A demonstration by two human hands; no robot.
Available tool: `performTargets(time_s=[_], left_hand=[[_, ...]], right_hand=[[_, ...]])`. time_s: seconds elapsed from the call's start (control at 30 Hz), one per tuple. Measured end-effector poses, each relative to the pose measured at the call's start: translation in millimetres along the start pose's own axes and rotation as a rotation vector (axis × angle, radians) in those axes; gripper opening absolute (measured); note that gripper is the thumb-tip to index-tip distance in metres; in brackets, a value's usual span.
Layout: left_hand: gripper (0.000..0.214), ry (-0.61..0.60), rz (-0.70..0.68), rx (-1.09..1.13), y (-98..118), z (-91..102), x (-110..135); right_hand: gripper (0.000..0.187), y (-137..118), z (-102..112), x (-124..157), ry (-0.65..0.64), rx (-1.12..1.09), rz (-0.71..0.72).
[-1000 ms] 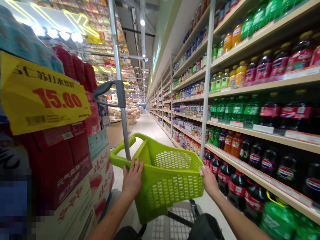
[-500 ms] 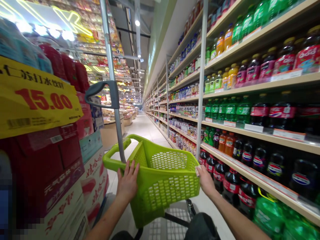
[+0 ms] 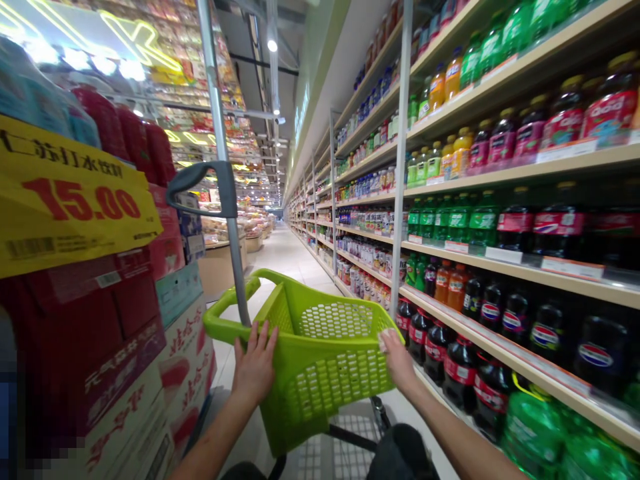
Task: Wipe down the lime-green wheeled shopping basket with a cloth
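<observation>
A lime-green shopping cart basket [image 3: 345,363] with perforated walls stands before me. My left hand [image 3: 255,367] lies on its near left rim, fingers spread and holding nothing. At the basket's right end my right hand [image 3: 399,363] presses a small white cloth [image 3: 383,341] against the outer wall, just below the rim. Most of the cloth is hidden under the fingers. A grey pole [image 3: 223,153] with a dark grey handle [image 3: 203,190] rises at the cart's left end. The inside of the basket shows only in part.
Shelves [image 3: 500,260] of bottled drinks line the right side, close to my right arm. Stacked drink cartons [image 3: 183,353] and a yellow price sign [image 3: 75,200] stand close on the left. The tiled aisle [image 3: 295,253] runs ahead. My knee [image 3: 403,453] shows below.
My right hand has slid left along the basket's side, from its right corner, with the white cloth. My left hand stays on the rim. The view has shifted slightly.
</observation>
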State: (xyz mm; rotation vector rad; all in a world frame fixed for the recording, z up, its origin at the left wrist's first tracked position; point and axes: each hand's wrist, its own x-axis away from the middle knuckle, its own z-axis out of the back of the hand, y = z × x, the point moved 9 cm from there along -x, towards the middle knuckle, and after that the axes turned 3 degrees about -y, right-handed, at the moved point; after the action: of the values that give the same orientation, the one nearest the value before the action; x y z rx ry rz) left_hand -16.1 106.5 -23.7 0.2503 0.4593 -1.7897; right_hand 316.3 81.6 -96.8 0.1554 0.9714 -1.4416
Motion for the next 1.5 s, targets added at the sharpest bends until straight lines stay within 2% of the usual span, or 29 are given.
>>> performTargets(time_s=[0.1, 0.17, 0.2, 0.33, 0.4, 0.47, 0.53, 0.6, 0.63, 0.67, 0.77, 0.83, 0.9, 1.03, 1.1, 1.17, 1.23, 1.3, 1.33, 1.37, 1.5], left_hand=[[0.071, -0.005, -0.009, -0.008, 0.3, -0.1, 0.0], [0.071, -0.01, -0.017, -0.01, -0.2, 0.2, 1.0], [0.07, -0.015, -0.018, -0.009, -0.5, 0.3, 1.6], [0.07, -0.038, -0.011, 0.007, -0.6, 0.3, 2.3], [0.071, -0.04, -0.007, 0.009, -0.1, 0.3, 1.8], [0.071, -0.037, -0.007, 0.01, 0.0, 0.0, 1.3], [0.072, -0.029, -0.016, 0.013, -0.2, -0.2, 1.1], [0.072, -0.021, -0.022, 0.018, -1.3, -0.2, 1.6], [0.072, -0.02, -0.023, 0.02, -1.9, -0.3, 2.0], [0.072, -0.024, -0.024, 0.023, -2.4, -0.6, 2.4], [0.071, -0.04, -0.024, 0.036, -2.0, -1.1, 3.3], [0.07, -0.047, -0.022, 0.051, -0.6, -0.7, 3.2], [0.07, -0.048, -0.015, 0.065, 0.4, 0.0, 2.8], [0.071, -0.053, -0.022, 0.075, 1.1, -0.8, 2.8], [0.072, -0.057, -0.033, 0.073, 0.6, -1.7, 3.6], [0.072, -0.055, -0.042, 0.075, 0.3, -2.1, 4.3], [0.072, -0.055, -0.041, 0.076, 1.1, -2.4, 4.5], [0.072, -0.053, -0.035, 0.074, 3.4, -2.4, 4.1], [0.072, -0.053, -0.03, 0.074, 4.8, -2.3, 3.9], [0.073, -0.051, -0.026, 0.078, 6.0, -2.1, 4.0], [0.068, 0.004, -0.09, 0.098, 5.6, 5.1, 7.0]], right_hand=[[0.043, -49.3, -37.8, -1.3, -0.107, -0.063, 0.158], [0.042, -54.5, -41.5, -0.5, -0.16, -0.08, 0.205], [0.042, -43.5, -34.8, -1.1, -0.16, -0.061, 0.172], [0.043, 26.7, 10.2, -3.4, -0.058, 0.096, -0.133], [0.045, 26.9, 12.7, -3.0, -0.029, 0.115, -0.185], [0.047, -5.9, -6.9, -4.0, -0.059, 0.072, -0.102], [0.048, -52.5, -33.0, -4.1, -0.128, 0.0, 0.088], [0.046, -79.8, -45.3, -1.2, -0.18, -0.05, 0.249], [0.045, -78.2, -43.3, -0.5, -0.183, -0.055, 0.271], [0.045, -65.5, -36.2, -1.3, -0.165, -0.041, 0.236], [0.044, 0.7, -2.6, -6.1, -0.047, 0.054, -0.026], [0.046, 22.8, 6.8, -7.1, 0.008, 0.096, -0.142], [0.048, 5.0, -8.0, -7.8, -0.007, 0.064, -0.109], [0.043, -87.6, -57.9, -3.1, -0.107, -0.096, 0.225], [0.042, -102.1, -63.3, -1.2, -0.134, -0.112, 0.31], [0.043, -78.8, -52.1, -5.3, -0.123, -0.075, 0.246], [0.045, -37.6, -31.8, -11.6, -0.065, -0.018, 0.071], [0.047, -14.5, -19.0, -14.5, -0.004, 0.013, -0.075], [0.047, -18.1, -20.6, -15.3, 0.003, 0.011, -0.097], [0.048, -32.4, -27.8, -16.1, -0.003, -0.007, -0.08], [0.05, -144.1, -74.5, -16.7, -0.073, -0.186, 0.214]])
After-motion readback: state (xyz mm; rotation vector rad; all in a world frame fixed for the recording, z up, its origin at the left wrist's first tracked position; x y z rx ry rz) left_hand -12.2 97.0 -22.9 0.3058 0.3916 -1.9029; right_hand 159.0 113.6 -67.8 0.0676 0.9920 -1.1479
